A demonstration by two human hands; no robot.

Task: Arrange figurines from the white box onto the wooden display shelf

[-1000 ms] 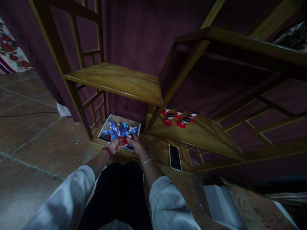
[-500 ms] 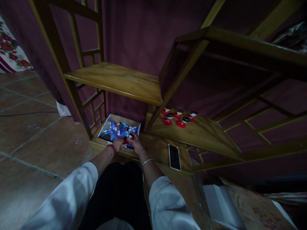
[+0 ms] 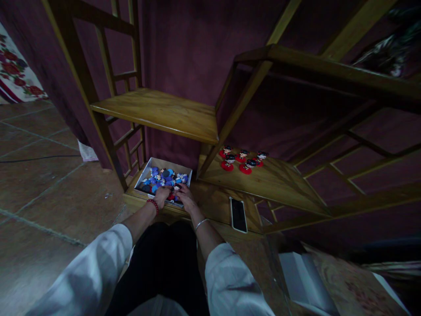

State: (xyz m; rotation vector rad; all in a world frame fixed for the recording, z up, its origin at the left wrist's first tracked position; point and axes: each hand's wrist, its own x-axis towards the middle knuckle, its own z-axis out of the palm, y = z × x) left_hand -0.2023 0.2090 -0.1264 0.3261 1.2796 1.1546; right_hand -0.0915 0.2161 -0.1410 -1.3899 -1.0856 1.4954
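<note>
A shallow white box [image 3: 142, 174] full of small blue, purple and black figurines [image 3: 167, 174] sits on the low shelf in front of me. Over its near edge, my left hand [image 3: 161, 196] and my right hand [image 3: 186, 197] close in from either side on one dark-haired figurine [image 3: 176, 187] with red at its base. Both sets of fingers are bent round it, though the fingertips are partly hidden. To the right, several red-based figurines [image 3: 245, 166] stand in a group on a raised wooden shelf.
A phone [image 3: 238, 214] lies on the low shelf right of the box. An upper wooden shelf [image 3: 158, 109] overhangs the box, and a slanting post [image 3: 238, 105] rises between the two sections. A pale open carton [image 3: 304, 278] stands at lower right.
The figurine between my hands has tilted or turned slightly, its head now more upright and the red part lower. My hands stay over the near edge of the box. The view has shifted a little.
</note>
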